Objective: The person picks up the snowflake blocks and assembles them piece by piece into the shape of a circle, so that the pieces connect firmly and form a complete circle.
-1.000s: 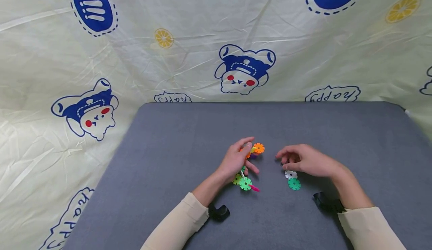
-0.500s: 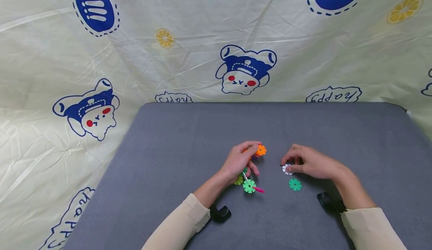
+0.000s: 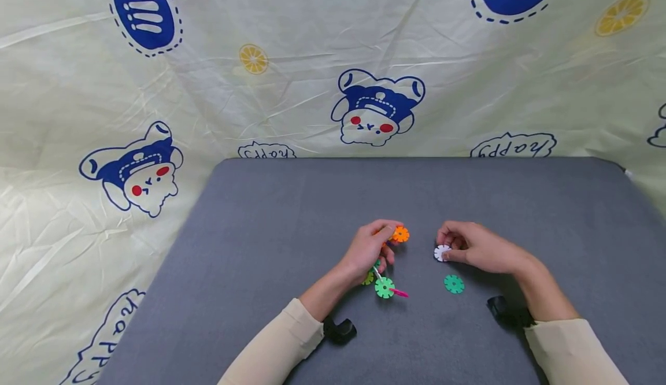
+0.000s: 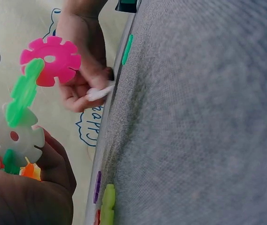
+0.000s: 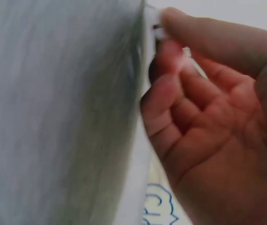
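Observation:
My left hand (image 3: 366,252) grips a chain of slotted plastic snowflake discs. An orange disc (image 3: 401,234) sticks out past its thumb, while a light green disc (image 3: 384,288) and a pink disc seen edge-on (image 3: 400,293) hang below the palm. From the left wrist, the pink disc (image 4: 64,63), green disc (image 4: 23,91) and white disc (image 4: 28,138) appear slotted together above the fingers. To the right, my right hand (image 3: 481,249) pinches a loose white disc (image 3: 440,252) between thumb and fingers. A teal-green disc (image 3: 454,284) lies flat just nearer than that hand.
Grey cloth covers the table (image 3: 291,211). Behind it hangs a pale printed curtain (image 3: 302,102). Low in the left wrist view, a purple disc (image 4: 97,187) and a lime disc (image 4: 107,204) show edge-on near the cloth. A black strap (image 3: 340,330) sits at the left wrist.
The right hand has taken hold of the white disc and drawn it away from the teal-green one. The left hand's fingers have closed further round the chain, near the orange disc.

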Demonstrator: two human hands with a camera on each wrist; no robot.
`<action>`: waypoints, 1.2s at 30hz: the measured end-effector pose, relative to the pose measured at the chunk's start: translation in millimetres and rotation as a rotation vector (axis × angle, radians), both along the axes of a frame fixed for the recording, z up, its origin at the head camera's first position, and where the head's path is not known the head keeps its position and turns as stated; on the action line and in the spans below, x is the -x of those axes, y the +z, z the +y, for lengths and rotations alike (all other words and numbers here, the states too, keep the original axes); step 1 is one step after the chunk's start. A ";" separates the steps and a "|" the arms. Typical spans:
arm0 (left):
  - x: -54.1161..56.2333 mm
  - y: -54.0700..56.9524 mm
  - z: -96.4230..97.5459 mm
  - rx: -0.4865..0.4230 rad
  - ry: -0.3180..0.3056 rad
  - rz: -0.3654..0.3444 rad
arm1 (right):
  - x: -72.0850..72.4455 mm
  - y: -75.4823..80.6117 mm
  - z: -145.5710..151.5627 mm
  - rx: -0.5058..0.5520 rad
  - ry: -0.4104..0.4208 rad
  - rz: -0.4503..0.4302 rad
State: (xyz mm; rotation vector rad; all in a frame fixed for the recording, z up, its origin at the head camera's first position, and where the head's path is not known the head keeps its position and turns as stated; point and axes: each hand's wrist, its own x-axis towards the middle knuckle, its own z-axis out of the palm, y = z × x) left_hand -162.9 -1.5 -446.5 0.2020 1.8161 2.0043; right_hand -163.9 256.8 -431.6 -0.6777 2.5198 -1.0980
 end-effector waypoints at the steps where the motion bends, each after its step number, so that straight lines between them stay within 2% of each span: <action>1: 0.2 -0.3 0.0 0.001 0.001 0.001 | -0.3 1.9 -1.6 0.022 -0.028 0.001; 6: 0.9 -1.8 -0.3 -0.010 0.017 0.003 | -4.4 15.1 -9.1 0.121 -0.164 0.040; 10: 0.7 -1.9 -0.1 -0.018 0.032 0.011 | -5.2 18.7 -15.0 0.183 -0.213 0.069; 15: 0.0 -1.1 0.2 -0.026 0.029 0.008 | -4.5 12.1 -26.2 0.210 -0.207 0.112; 22: -0.5 -0.1 0.4 -0.036 0.021 0.002 | -8.0 7.7 -39.6 0.126 -0.209 0.257; 36: -0.7 0.0 1.5 -0.067 0.020 -0.040 | -10.2 5.4 -54.2 0.118 -0.261 0.325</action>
